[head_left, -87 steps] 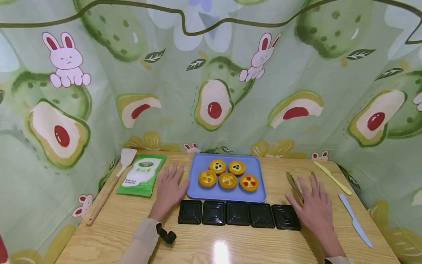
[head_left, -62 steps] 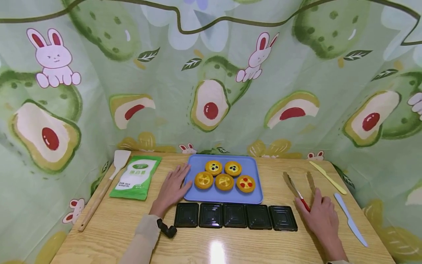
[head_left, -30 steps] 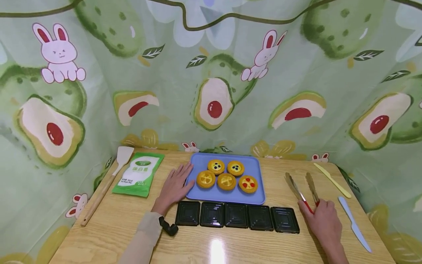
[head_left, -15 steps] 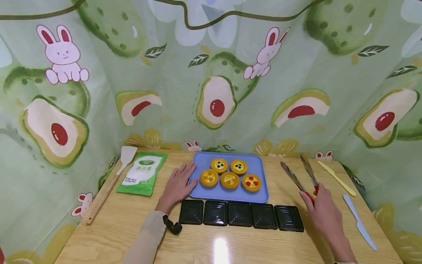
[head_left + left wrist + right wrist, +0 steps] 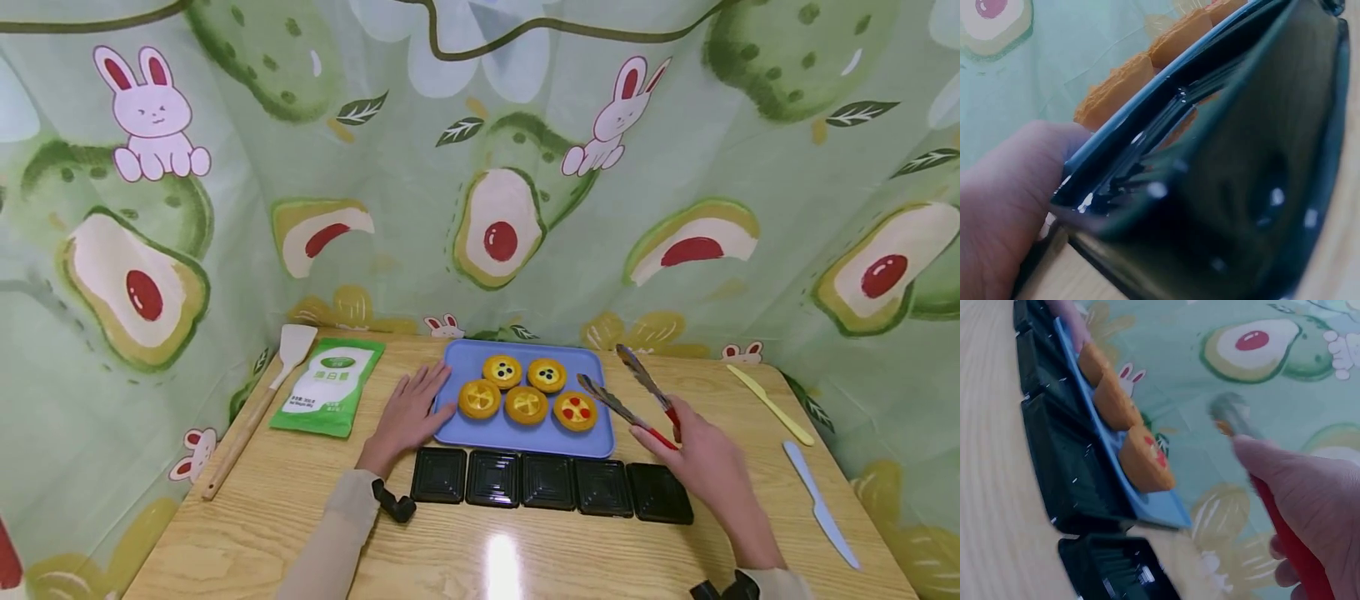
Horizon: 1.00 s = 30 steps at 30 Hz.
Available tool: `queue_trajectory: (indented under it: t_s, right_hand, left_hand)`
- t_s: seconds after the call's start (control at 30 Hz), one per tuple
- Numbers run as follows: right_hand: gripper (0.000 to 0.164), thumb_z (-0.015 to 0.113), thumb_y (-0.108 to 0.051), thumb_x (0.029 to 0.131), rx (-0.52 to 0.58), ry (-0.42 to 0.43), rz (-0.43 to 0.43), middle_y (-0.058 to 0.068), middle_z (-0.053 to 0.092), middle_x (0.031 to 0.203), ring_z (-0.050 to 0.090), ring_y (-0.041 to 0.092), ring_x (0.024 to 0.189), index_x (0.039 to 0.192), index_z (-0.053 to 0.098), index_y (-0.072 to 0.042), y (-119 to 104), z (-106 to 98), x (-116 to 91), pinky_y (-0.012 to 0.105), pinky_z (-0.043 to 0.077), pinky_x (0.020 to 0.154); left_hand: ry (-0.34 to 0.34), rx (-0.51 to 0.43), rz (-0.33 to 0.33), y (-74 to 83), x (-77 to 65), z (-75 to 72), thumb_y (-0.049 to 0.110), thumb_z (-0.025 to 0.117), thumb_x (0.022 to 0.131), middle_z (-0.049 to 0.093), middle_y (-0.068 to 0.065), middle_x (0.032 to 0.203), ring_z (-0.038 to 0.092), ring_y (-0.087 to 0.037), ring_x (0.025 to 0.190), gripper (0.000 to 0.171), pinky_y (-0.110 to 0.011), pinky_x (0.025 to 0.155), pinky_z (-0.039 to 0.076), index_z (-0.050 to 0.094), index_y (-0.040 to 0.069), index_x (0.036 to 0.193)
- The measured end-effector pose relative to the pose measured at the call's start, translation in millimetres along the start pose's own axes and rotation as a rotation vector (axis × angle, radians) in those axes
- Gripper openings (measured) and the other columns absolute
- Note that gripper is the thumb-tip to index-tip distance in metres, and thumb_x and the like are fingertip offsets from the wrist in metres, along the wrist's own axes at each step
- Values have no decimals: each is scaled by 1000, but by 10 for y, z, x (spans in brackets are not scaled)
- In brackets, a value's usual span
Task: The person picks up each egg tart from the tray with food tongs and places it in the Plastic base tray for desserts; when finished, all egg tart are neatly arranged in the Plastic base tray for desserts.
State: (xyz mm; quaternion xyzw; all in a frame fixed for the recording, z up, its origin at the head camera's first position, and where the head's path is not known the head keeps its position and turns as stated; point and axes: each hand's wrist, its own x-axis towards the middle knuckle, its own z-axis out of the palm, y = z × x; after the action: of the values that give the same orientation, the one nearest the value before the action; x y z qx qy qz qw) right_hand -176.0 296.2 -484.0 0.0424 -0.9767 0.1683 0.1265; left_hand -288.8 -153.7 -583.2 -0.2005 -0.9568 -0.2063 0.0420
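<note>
My left hand (image 5: 408, 417) lies with fingers extended against the left edge of a blue tray (image 5: 495, 442). Several egg tarts (image 5: 526, 406) sit on that tray; two carry dark berries, and one tart (image 5: 575, 411) is topped with red pieces. Red-handled metal tongs (image 5: 617, 407) are gripped in my right hand (image 5: 705, 458), their arms spread apart, tips over the tray's right part near the red-topped tart. In the right wrist view, fingers wrap the red handle (image 5: 1288, 537). A black container (image 5: 1229, 187) fills much of the left wrist view.
Several square black plastic containers (image 5: 492, 479) stand in a row before the tray. A green-and-white packet (image 5: 330, 387) and a wooden-handled spatula (image 5: 251, 423) lie at left. A yellow knife (image 5: 768, 404) and a blue knife (image 5: 819, 504) lie at right. A patterned curtain (image 5: 420, 200) surrounds the table.
My right hand took hold of the tongs on the table, raised them, and moved them left toward the tray. My left hand shifted right onto the tray's edge and stayed there.
</note>
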Motion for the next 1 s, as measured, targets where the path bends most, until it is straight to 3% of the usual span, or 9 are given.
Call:
queue_trajectory:
  t_s: [0.27, 0.5, 0.67, 1.0]
  right_hand:
    - [72, 75, -61, 89, -37, -98, -75, -1, 47, 69, 42, 16, 56, 132, 59, -6, -60, 1, 78, 31, 32, 48]
    - [72, 74, -64, 88, -41, -148, -88, -2, 45, 68, 41, 15, 55, 129, 61, -7, -19, 73, 62, 31, 30, 47]
    - [76, 73, -70, 86, -25, -190, -95, -4, 42, 66, 39, 13, 54, 130, 64, -9, 8, 152, 37, 31, 27, 47]
    - [65, 75, -71, 83, -16, -186, -121, -5, 38, 65, 37, 12, 54, 116, 67, -15, 64, 227, 62, 29, 25, 47]
  left_hand:
    - [-14, 9, 7, 16, 24, 0, 62, 42, 105, 15, 0, 175, 15, -31, 161, 75, -56, 128, 12, 27, 23, 167]
    - [16, 50, 15, 4, 19, 6, 63, 43, 104, 23, 3, 173, 23, -30, 159, 75, -56, 127, 18, 31, 24, 166]
    - [9, 48, 14, -27, -3, 11, 65, 43, 103, 22, 3, 173, 22, -31, 159, 76, -56, 127, 17, 31, 24, 167]
    - [-7, 48, 4, -30, 17, 24, 67, 39, 104, 17, 6, 174, 17, -28, 161, 77, -54, 128, 13, 26, 26, 168]
